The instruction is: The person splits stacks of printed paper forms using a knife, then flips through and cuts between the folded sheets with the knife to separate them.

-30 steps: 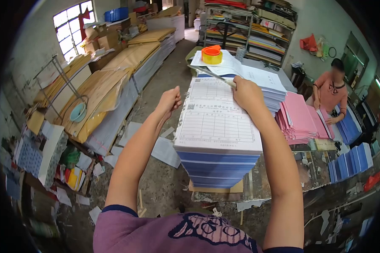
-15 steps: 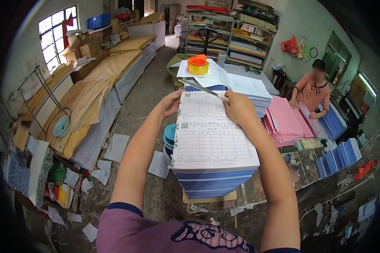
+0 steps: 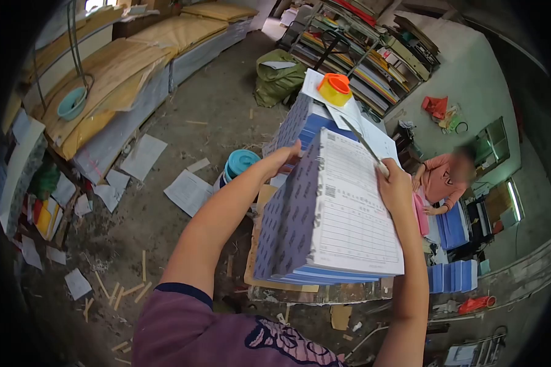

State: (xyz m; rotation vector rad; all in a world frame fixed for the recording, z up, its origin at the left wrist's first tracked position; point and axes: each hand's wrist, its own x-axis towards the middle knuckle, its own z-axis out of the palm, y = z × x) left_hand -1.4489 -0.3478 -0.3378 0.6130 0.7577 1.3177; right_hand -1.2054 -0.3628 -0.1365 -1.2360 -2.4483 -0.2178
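Observation:
A tall stack of printed form pads point(image 3: 355, 208) stands before me, white forms on top and patterned blue-grey paper along its left side. My left hand point(image 3: 284, 158) is at the far left edge of this stack, its fingers partly hidden behind it. My right hand point(image 3: 395, 183) is closed around the light handle of a knife point(image 3: 362, 139) and rests at the top sheet's right edge. The blade points away and to the left, over the far end of the forms. Behind stands another stack of pads point(image 3: 297, 119) with loose sheets and yellow and orange tape rolls point(image 3: 335, 90) on top.
A co-worker in a pink top point(image 3: 444, 177) is at the right, near pink paper and blue pads point(image 3: 453, 276). A teal-lidded bucket point(image 3: 242, 162) stands left of the stack. Loose sheets point(image 3: 144, 157) and wood strips point(image 3: 144, 266) litter the floor. Shelves point(image 3: 361, 55) stand behind.
My view has tilted and shifted, so the stack's left side now shows. The stack appears turned, with my left hand at its far left edge. The knife remains in my right hand.

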